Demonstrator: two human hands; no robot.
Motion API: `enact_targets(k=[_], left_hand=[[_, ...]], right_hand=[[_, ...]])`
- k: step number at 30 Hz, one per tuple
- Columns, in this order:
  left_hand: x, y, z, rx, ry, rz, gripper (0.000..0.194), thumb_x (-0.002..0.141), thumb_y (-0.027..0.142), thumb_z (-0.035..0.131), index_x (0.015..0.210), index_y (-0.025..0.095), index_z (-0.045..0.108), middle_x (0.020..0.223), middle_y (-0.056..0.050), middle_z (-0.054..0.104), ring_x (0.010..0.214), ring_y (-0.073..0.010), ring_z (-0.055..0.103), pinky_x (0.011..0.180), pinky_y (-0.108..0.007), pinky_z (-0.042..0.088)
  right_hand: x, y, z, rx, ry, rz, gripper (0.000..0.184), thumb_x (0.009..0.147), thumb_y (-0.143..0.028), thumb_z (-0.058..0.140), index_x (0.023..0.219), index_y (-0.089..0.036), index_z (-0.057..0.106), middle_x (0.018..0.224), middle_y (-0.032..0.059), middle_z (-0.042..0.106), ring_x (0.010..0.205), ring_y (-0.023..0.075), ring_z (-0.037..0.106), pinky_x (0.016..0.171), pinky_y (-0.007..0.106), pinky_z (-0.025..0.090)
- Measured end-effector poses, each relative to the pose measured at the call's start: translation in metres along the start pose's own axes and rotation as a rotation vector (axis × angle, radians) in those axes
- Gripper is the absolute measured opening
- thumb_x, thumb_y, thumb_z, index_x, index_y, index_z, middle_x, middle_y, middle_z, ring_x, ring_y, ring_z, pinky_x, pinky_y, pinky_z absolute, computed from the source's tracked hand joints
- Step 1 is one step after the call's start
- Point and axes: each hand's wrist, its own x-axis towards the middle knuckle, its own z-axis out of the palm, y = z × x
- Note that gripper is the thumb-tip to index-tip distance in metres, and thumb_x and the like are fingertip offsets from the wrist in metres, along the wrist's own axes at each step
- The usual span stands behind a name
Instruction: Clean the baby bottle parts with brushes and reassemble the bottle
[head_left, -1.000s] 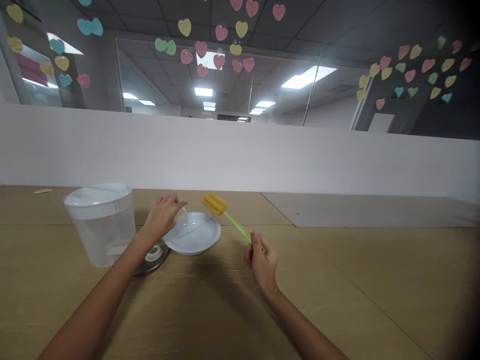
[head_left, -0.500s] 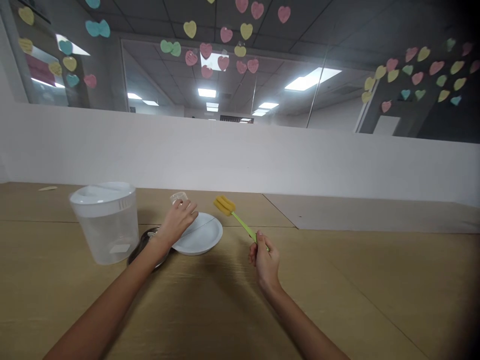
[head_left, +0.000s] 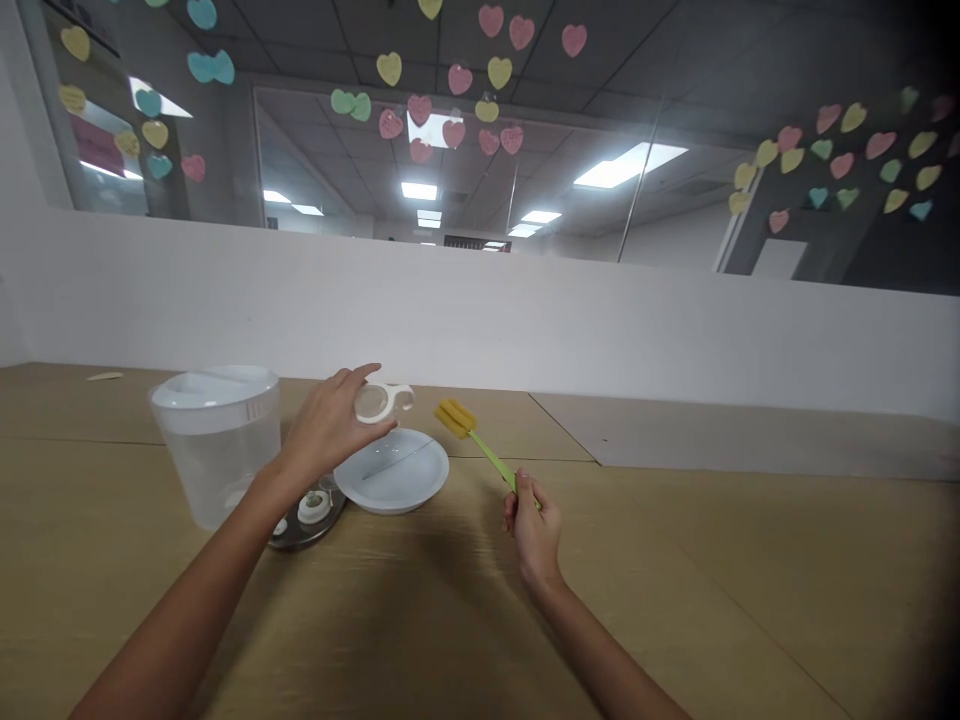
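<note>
In my left hand is a small clear bottle with a white ring and a looped side handle, tilted so its round end faces me. My thumb and fingers grip it from the left, above the back of a white plate. My right hand is closed round the green handle of a bottle brush. The yellow sponge head points up and left, right of the plate. Below my left wrist, white ring-shaped parts lie on a dark metal tray, partly hidden by my forearm.
A tall translucent bucket with a white rim stands left of the tray. A thin pale piece lies at the far left of the wooden table. Behind rises a white wall below glass with heart-shaped notes.
My left hand has lifted and turned the bottle, so its white ring and handle now show. More of the tray's parts are visible. The right hand and brush stay nearly where they were.
</note>
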Motion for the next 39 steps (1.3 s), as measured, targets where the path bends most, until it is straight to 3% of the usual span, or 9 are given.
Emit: enact_targets(k=[7,13,17,22,26,32,39], left_hand=[[-0.012,0.03,-0.023,-0.091,-0.103,0.266,0.065,0.07,0.031,0.067,0.128,0.025,0.039,0.111,-0.004,0.058,0.108,-0.0242,0.048,0.09,-0.038,0.039],[-0.019,0.043,-0.032,-0.08,-0.156,0.359,0.051,0.074,0.03,0.063,0.123,0.027,0.048,0.119,-0.003,0.056,0.115,-0.0244,0.043,0.096,-0.039,0.034],[-0.024,0.049,-0.036,-0.094,-0.35,0.327,0.05,0.074,0.035,0.061,0.122,0.028,0.05,0.116,-0.003,0.056,0.108,-0.0229,0.048,0.091,-0.034,0.037],[-0.03,0.051,-0.034,-0.101,-0.715,0.242,0.068,0.063,0.047,0.067,0.126,0.034,0.045,0.108,-0.002,0.058,0.103,-0.0242,0.051,0.083,-0.03,0.04],[-0.032,0.051,-0.026,-0.066,-0.899,0.204,0.071,0.058,0.048,0.068,0.125,0.035,0.047,0.104,-0.002,0.06,0.097,-0.0248,0.055,0.078,-0.03,0.041],[-0.03,0.047,-0.008,-0.018,-0.986,0.201,0.081,0.054,0.048,0.069,0.129,0.034,0.042,0.11,-0.005,0.059,0.101,-0.0277,0.055,0.078,-0.033,0.044],[-0.029,0.04,0.005,0.001,-1.052,0.175,0.083,0.052,0.044,0.071,0.129,0.036,0.041,0.11,-0.004,0.061,0.1,-0.0281,0.056,0.074,-0.033,0.046]], right_hand=[[0.002,-0.002,-0.002,-0.036,0.026,-0.013,0.055,0.067,-0.07,0.054,0.054,-0.018,0.043,0.042,-0.0063,0.038,0.034,0.0071,0.034,0.034,0.02,0.027],[0.005,0.003,-0.002,-0.019,0.045,-0.024,0.054,0.068,-0.069,0.052,0.055,-0.017,0.044,0.042,-0.0063,0.039,0.035,0.0071,0.034,0.034,0.02,0.028],[0.008,0.008,-0.002,0.019,0.073,-0.002,0.053,0.067,-0.069,0.053,0.056,-0.018,0.044,0.043,-0.0065,0.039,0.035,0.0069,0.033,0.034,0.02,0.027],[0.009,0.011,-0.002,0.015,0.092,0.01,0.051,0.068,-0.067,0.054,0.058,-0.018,0.044,0.043,-0.0069,0.038,0.035,0.0067,0.033,0.034,0.02,0.027],[0.009,0.014,-0.002,-0.015,0.085,0.01,0.049,0.07,-0.065,0.052,0.058,-0.018,0.043,0.046,-0.0065,0.039,0.035,0.0063,0.033,0.034,0.02,0.028],[0.014,0.027,-0.003,-0.055,0.076,0.078,0.039,0.074,-0.056,0.048,0.084,-0.018,0.048,0.057,-0.0069,0.045,0.035,0.0062,0.033,0.033,0.02,0.031],[0.016,0.044,-0.001,-0.112,-0.064,0.191,0.022,0.079,-0.031,0.043,0.096,-0.018,0.044,0.061,-0.0062,0.05,0.033,0.0062,0.035,0.031,0.019,0.032]])
